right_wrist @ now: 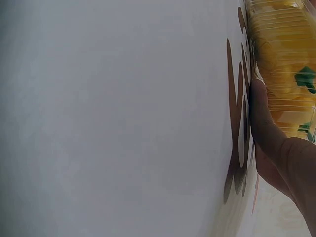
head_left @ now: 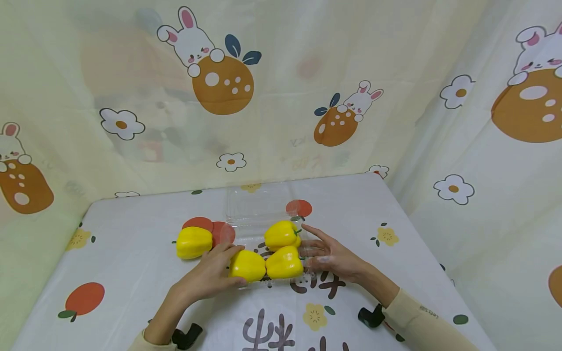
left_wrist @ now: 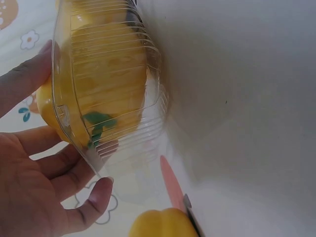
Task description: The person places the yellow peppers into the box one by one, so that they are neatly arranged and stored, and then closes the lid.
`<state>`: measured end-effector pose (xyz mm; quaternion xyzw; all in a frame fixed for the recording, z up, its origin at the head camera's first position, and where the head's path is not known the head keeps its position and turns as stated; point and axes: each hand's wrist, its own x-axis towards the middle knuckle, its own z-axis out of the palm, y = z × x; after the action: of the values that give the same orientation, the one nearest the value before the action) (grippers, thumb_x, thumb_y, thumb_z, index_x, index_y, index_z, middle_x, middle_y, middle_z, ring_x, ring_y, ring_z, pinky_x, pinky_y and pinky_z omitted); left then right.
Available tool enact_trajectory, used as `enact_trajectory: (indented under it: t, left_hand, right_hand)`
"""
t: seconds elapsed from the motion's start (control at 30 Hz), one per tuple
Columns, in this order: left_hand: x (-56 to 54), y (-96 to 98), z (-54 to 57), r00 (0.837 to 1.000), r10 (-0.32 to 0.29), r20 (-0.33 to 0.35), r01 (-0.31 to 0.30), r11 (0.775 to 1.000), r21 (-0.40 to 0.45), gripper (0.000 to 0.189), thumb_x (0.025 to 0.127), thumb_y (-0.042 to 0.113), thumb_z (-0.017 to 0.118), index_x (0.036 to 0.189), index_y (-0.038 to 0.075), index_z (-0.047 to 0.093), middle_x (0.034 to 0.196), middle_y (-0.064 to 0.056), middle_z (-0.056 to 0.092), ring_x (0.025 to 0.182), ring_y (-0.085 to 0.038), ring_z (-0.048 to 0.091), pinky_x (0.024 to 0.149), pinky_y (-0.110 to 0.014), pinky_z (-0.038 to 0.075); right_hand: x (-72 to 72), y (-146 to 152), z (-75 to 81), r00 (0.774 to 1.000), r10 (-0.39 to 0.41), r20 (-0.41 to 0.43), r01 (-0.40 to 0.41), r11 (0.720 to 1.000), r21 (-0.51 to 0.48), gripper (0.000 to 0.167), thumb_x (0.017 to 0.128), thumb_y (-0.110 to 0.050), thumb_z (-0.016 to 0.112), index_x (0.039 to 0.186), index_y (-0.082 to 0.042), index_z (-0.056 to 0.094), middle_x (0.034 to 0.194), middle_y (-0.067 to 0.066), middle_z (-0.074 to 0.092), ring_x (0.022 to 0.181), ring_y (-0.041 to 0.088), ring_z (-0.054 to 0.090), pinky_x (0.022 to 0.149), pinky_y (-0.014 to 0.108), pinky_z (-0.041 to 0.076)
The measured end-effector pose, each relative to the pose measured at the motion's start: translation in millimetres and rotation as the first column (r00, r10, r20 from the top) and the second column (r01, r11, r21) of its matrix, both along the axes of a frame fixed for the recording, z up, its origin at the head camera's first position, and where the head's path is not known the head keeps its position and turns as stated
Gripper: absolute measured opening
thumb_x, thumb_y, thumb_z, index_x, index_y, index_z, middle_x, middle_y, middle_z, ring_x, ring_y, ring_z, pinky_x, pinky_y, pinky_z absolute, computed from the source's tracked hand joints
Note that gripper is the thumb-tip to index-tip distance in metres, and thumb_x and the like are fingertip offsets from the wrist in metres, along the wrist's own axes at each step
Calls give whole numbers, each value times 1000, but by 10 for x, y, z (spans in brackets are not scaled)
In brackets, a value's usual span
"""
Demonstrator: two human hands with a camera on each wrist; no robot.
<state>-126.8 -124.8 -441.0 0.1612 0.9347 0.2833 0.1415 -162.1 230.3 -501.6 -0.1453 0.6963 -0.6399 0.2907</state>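
A clear plastic box (left_wrist: 150,118) holds three yellow bell peppers (head_left: 282,235); the seven-o'clock pepper's (head_left: 248,266) stem (left_wrist: 98,126) points to nine, long axis nine-to-three. Your left hand (head_left: 215,271) spans it, grip unclear; your right hand (head_left: 331,258), relaxed, touches the box.

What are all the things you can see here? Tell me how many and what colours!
Bell peppers: 3, yellow with green stems, in the container
Bell pepper: 1, yellow, outside the container, on its left
Plastic container: 1, clear, in the middle, its lid open at the back
Tablecloth: 1, white with red, yellow, green and brown prints, underneath
Fabric walls: cream, behind and at both sides
Printed bunnies: 4, white and pink, on the fabric
Black devices: 2, black, one by each wrist
Sleeves: 2, beige, on the forearms
Left hand: 1, bare, holding the leftmost pepper in the container
Right hand: 1, bare, at the container's right end
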Motion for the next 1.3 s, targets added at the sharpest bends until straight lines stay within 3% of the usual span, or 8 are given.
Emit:
enact_trajectory:
  t: [0.47,0.73,1.13,1.3]
  left_hand:
    - [-40,-7,-47,1000,-24,3,24,999,29,79,81,35,92,148,6,61,151,-16,60,137,-35,56,120,-65,41]
    - [-45,-18,-65,1000,-27,15,26,999,38,79,82,36,91,148,7,60,153,-14,59,141,-35,53,122,-68,38]
    - [-28,-41,-113,999,-40,6,40,997,59,82,85,36,89,154,10,54,159,-10,56,153,-37,42,124,-79,18]
    - [-27,-45,-115,998,-60,3,60,996,73,83,85,35,88,157,13,52,161,-8,54,155,-37,39,123,-82,17]
  right_hand:
    - [-2,15,-29,1000,-1,-11,1,1000,-1,97,97,-6,69,172,-25,10,171,29,28,149,48,46,108,43,59]
    - [1,12,-29,1000,1,-8,-1,1000,-10,97,98,-6,68,172,-25,9,171,30,28,149,48,48,107,42,59]
    - [0,15,-22,1000,9,-6,-9,1000,-27,99,97,-5,68,172,-23,7,170,31,28,148,47,48,105,39,60]
    - [1,7,-21,1000,4,-2,-4,1000,-23,99,96,-4,68,172,-23,8,171,30,28,149,48,47,105,39,60]
